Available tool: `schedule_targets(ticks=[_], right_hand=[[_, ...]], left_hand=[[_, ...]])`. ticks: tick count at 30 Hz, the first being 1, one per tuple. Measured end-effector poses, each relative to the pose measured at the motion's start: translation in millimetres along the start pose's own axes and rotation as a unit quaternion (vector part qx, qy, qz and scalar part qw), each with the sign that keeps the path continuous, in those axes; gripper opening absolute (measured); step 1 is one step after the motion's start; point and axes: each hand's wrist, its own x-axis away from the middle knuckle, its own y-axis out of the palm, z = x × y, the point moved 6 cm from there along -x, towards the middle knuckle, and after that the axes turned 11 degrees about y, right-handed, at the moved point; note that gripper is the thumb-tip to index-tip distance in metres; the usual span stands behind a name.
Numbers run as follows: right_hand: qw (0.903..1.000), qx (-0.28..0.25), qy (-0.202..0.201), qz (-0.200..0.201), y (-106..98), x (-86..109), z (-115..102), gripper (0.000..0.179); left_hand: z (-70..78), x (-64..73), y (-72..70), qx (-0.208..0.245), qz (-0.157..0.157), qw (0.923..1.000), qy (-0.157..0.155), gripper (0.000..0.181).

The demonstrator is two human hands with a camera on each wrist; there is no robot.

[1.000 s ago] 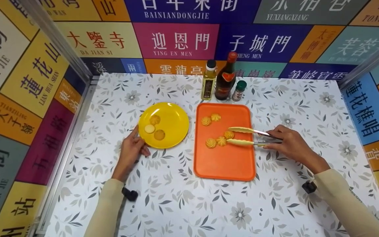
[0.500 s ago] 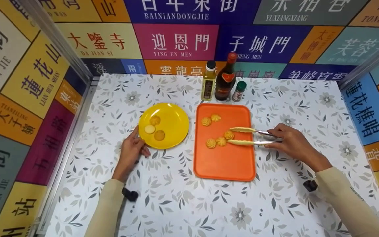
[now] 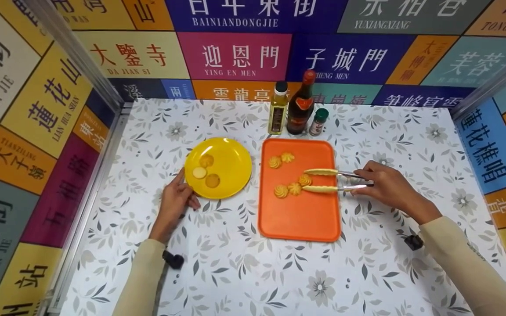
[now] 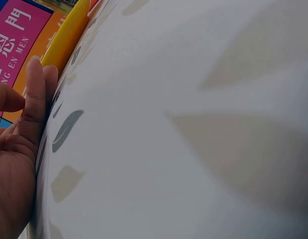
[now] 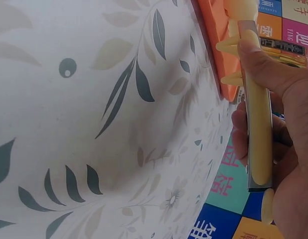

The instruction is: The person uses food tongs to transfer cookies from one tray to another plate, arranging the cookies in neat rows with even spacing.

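Note:
My left hand (image 3: 176, 195) rests on the table at the near left rim of a yellow plate (image 3: 235, 184), its fingers touching the edge. In the left wrist view its fingers (image 4: 35, 87) lie fairly straight on the tabletop. Three round cookies, one of them paler (image 3: 199, 172), sit in the plate. My right hand (image 3: 387, 186) grips metal tongs (image 3: 345, 188) with yellowish tips. The tips reach over an orange tray (image 3: 299, 221), standing apart either side of a swirled cookie (image 3: 305, 180). Beside that cookie lie two more, a star-shaped one (image 3: 294, 188) and a swirled one (image 3: 281, 191).
Two further cookies (image 3: 275, 162) lie near the tray's back left. Behind the tray stand an oil bottle (image 3: 278, 109), a dark red-capped bottle (image 3: 300, 107) and a green-capped shaker (image 3: 319, 123). Printed panels (image 3: 235, 57) border the floral tabletop (image 3: 235, 272).
The tongs shift very slightly, with their arms a little closer together around the cookie. My left hand, the plate and the cookies stay in place.

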Motion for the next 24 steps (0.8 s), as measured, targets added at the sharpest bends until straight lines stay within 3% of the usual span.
schedule_targets(ticks=[7, 24], right_hand=[[0.9999, 0.005, -0.012, -0.002, -1.6, -4.6, -3.0, 0.051], [0.9983, 0.017, -0.049, 0.028, -5.9, -4.9, -8.6, 0.049]], left_hand=[[1.8, 0.7, 0.3, -0.004, -0.008, 0.9997, 0.023, 0.072], [2.6, 0.1, 1.7, -0.010, -0.003, 0.9999, 0.009, 0.073]])
